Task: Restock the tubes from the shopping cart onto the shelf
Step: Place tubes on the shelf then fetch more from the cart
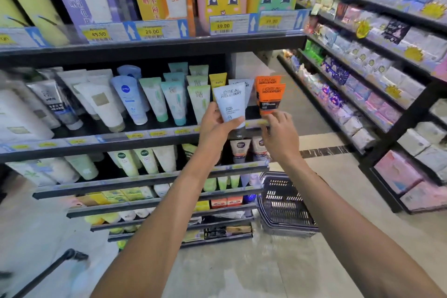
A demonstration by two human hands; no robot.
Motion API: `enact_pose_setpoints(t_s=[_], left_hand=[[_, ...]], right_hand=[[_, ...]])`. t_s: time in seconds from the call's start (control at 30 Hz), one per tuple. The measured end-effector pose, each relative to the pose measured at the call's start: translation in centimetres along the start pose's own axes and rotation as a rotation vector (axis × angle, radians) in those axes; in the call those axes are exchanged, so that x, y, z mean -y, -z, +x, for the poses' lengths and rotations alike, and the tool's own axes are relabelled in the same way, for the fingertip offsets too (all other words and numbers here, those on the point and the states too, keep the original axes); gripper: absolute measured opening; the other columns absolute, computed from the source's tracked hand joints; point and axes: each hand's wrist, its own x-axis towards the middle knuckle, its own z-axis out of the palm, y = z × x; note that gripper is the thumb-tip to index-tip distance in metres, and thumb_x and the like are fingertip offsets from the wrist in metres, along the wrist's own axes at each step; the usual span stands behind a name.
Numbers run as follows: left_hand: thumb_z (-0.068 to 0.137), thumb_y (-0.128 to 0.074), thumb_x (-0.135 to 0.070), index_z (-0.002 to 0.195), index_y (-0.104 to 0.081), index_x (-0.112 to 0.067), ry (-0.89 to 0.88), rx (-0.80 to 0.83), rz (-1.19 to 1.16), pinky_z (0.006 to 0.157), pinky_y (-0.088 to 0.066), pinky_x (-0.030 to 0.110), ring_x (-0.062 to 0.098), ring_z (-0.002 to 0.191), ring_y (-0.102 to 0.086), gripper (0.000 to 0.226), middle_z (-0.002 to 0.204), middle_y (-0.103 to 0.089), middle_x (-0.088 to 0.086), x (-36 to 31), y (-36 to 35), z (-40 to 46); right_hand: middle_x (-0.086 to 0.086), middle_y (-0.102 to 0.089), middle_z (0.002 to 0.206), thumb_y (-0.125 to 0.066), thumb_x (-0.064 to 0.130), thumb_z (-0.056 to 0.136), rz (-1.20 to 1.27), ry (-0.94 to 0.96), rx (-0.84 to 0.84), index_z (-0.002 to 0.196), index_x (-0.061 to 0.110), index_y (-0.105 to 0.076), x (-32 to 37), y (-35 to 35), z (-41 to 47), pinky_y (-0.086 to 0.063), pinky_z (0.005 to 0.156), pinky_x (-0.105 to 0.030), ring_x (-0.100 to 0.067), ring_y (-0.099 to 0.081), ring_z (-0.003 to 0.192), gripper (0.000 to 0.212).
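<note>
Two bare forearms reach up from the bottom of the frame toward a dark store shelf [154, 132] lined with upright face-wash tubes. The left hand [219, 126] holds a pale blue tube [231, 101] cap-down, thumb across its front and fingers behind, so this grip is closed around the tube. The tube is raised in front of the shelf's right end, just above the front rail, overlapping a second pale blue tube [248, 86] that stands behind it. Just to the right stand two orange tubes [270, 98], one behind the other. The right hand [278, 133] is at the foot of the front orange tube, fingertips touching its lower edge at the shelf rail; its fingers are curled loosely, and whether this grip actually pinches the tube cannot be told. Further left on the same shelf stand green, white and blue tubes. A dark plastic basket [285, 205] sits on the floor below the right forearm, beside the shelving unit. Yellow price tags [221, 25] line the shelf above.
</note>
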Motion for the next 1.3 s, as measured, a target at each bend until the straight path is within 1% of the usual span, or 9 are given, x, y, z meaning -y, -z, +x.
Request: enact_pose_setpoints(t_s=[0.07, 0.17, 0.2, 0.33, 0.43, 0.53, 0.7, 0.97, 1.3], left_hand=[[0.081, -0.081, -0.001, 0.122, -0.057, -0.022, -0.024, -0.022, 0.06, 0.088, -0.059, 0.031, 0.011, 0.108, -0.069, 0.051, 0.118, -0.072, -0.003, 0.0, -1.2, 1.2], [0.08, -0.083, -0.005, 0.126, -0.057, -0.017, -0.046, -0.071, 0.149, 0.07, -0.056, 0.018, 0.01, 0.101, -0.068, 0.055, 0.115, -0.071, -0.001, 0.0, -2.6, 3.0], [0.079, -0.084, -0.006, 0.127, -0.057, -0.017, -0.052, -0.086, 0.17, 0.07, -0.057, 0.02, 0.011, 0.101, -0.068, 0.056, 0.116, -0.071, 0.0, 0.2, -2.9, 3.7], [0.077, -0.086, -0.01, 0.126, -0.057, -0.019, -0.081, -0.145, 0.277, 0.087, -0.06, 0.035, 0.014, 0.11, -0.067, 0.058, 0.12, -0.07, -0.001, 1.0, -3.3, 6.3], [0.075, -0.087, -0.009, 0.122, -0.058, -0.019, -0.092, -0.166, 0.35, 0.09, -0.06, 0.04, 0.016, 0.11, -0.067, 0.056, 0.12, -0.07, 0.0, 1.7, -3.4, 7.5], [0.075, -0.087, -0.008, 0.12, -0.056, -0.018, -0.095, -0.166, 0.42, 0.09, -0.059, 0.038, 0.018, 0.111, -0.066, 0.056, 0.122, -0.069, 0.003, 2.1, -3.7, 7.9], [0.074, -0.086, -0.003, 0.124, -0.055, -0.013, -0.077, -0.133, 0.503, 0.079, -0.052, 0.024, 0.018, 0.114, -0.064, 0.06, 0.124, -0.068, 0.004, 2.3, -4.2, 8.4], [0.072, -0.087, -0.004, 0.118, -0.051, -0.013, -0.057, -0.139, 0.634, 0.088, -0.058, 0.039, 0.022, 0.113, -0.064, 0.059, 0.122, -0.067, 0.004, 3.4, -4.5, 8.4], [0.078, -0.085, -0.006, 0.123, -0.049, -0.008, -0.041, -0.178, 0.692, 0.081, -0.05, 0.029, 0.026, 0.118, -0.063, 0.058, 0.127, -0.064, 0.009, 3.1, -4.5, 8.0]], right_hand=[[-0.011, -0.064, 0.124, -0.065, 0.015, 0.095, 0.033, -0.017, 0.009, 0.122, 0.008, -0.068, -0.1, 0.0, 0.0, -0.047, 0.099, -0.041, -0.032, -0.051, 0.12, 0.029], [-0.011, -0.064, 0.123, -0.065, 0.013, 0.094, 0.052, -0.034, 0.015, 0.119, 0.008, -0.068, 0.0, 0.0, 0.1, -0.049, 0.097, -0.042, -0.032, -0.051, 0.119, 0.027], [-0.01, -0.064, 0.123, -0.064, 0.013, 0.094, 0.053, -0.04, 0.02, 0.119, 0.008, -0.068, 0.0, 0.1, 0.2, -0.048, 0.097, -0.04, -0.031, -0.051, 0.119, 0.026], [-0.006, -0.063, 0.125, -0.065, 0.011, 0.094, 0.074, -0.037, 0.028, 0.12, 0.011, -0.067, 0.1, 0.5, 0.3, -0.051, 0.09, -0.039, -0.027, -0.05, 0.117, 0.026], [-0.005, -0.063, 0.126, -0.066, 0.011, 0.094, 0.071, -0.023, 0.033, 0.12, 0.012, -0.067, 0.0, 0.6, 0.1, -0.052, 0.089, -0.038, -0.027, -0.049, 0.117, 0.027], [-0.005, -0.061, 0.127, -0.065, 0.011, 0.093, 0.073, -0.015, 0.039, 0.12, 0.012, -0.066, -0.2, 0.6, 0.2, -0.052, 0.089, -0.038, -0.026, -0.049, 0.117, 0.026], [-0.002, -0.06, 0.129, -0.065, 0.013, 0.094, 0.068, -0.015, 0.05, 0.119, 0.014, -0.065, -0.5, 0.5, 0.1, -0.055, 0.085, -0.038, -0.024, -0.048, 0.119, 0.025], [-0.003, -0.061, 0.129, -0.067, 0.011, 0.094, 0.096, -0.019, 0.037, 0.118, 0.012, -0.066, -0.5, 0.5, 0.2, -0.054, 0.084, -0.037, -0.025, -0.049, 0.12, 0.024], [-0.007, -0.06, 0.129, -0.067, 0.013, 0.094, 0.098, -0.04, 0.048, 0.116, 0.01, -0.066, -0.3, 0.5, -0.3, -0.055, 0.08, -0.038, -0.025, -0.048, 0.121, 0.022]])
